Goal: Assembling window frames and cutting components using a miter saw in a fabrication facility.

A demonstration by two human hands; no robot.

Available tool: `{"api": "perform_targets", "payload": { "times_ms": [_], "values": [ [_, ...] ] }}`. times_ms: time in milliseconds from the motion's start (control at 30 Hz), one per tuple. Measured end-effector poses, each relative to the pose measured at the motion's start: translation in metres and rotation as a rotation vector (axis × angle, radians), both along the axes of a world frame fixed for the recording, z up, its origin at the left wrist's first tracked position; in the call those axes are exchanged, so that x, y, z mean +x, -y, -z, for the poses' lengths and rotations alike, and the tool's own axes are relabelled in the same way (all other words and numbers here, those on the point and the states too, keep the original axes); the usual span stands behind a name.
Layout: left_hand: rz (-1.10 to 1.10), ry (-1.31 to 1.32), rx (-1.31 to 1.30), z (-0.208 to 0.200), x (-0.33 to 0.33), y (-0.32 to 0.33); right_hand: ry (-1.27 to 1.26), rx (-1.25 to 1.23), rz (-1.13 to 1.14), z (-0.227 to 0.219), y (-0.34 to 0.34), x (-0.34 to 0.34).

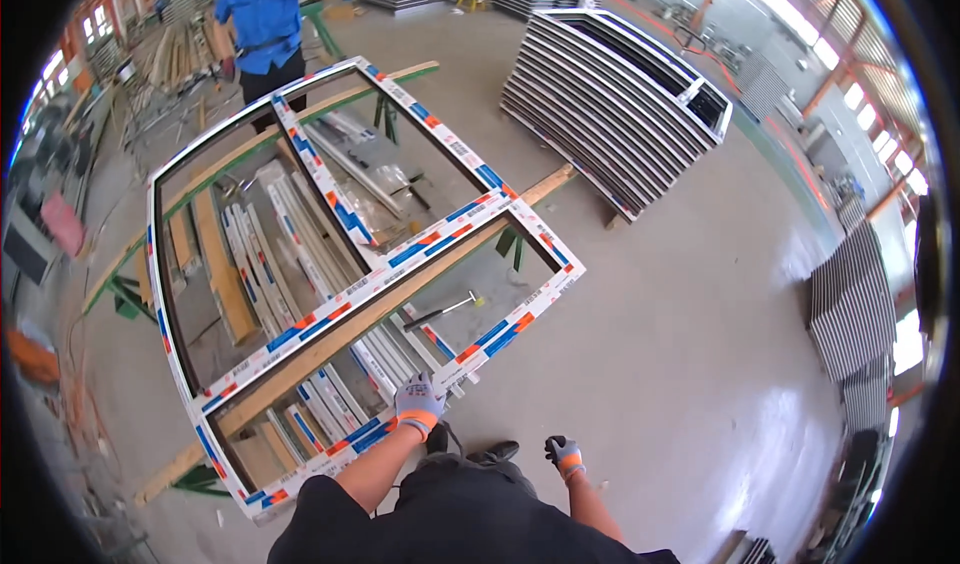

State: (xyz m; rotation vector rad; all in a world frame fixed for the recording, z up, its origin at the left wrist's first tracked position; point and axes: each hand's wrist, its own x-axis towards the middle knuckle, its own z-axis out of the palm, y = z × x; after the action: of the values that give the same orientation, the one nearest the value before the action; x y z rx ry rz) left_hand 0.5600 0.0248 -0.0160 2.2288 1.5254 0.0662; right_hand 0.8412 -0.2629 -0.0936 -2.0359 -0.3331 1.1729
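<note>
The person's right hand (565, 454), in a grey glove with an orange cuff and dark palm side, hangs to the right of the body, well apart from the frame, fingers partly curled; whether it holds anything small cannot be told. The left hand (418, 404), gloved alike, lies on the near rail of a large white rectangular frame with blue and orange printed strips (420, 249); its fingertips are hard to make out, so a firm grip cannot be confirmed. Black shoes (495, 452) show just beyond the torso, partly covered by it.

The frame lies flat across long pale wooden beams (310, 361) on green metal trestles (513, 247). Its right edge borders a broad stretch of grey floor (680, 314), reaching toward striped stacks (852, 304) at the far right. Through the frame's openings show a black-handled hammer (440, 312) and long white profiles (318, 404), partly hidden by rails and beam.

Beyond the frame's right far corner stands a tall stack of black-and-white frames (610, 114). A co-worker in a blue shirt (262, 24) stands behind the far left side, head cut off above, legs partly screened by the frame.
</note>
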Motion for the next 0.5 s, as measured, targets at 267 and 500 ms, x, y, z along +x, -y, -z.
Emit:
{"api": "perform_targets", "payload": {
  "times_ms": [267,500],
  "values": [
    [0.085,0.011,-0.033,-0.002,0.01,-0.018,-0.182,-0.317,0.41,0.031,0.129,-0.02],
    [0.106,-0.104,-0.125,-0.004,0.002,-0.02,-0.286,-0.379,0.443,0.052,0.171,-0.055]
  ]
}}
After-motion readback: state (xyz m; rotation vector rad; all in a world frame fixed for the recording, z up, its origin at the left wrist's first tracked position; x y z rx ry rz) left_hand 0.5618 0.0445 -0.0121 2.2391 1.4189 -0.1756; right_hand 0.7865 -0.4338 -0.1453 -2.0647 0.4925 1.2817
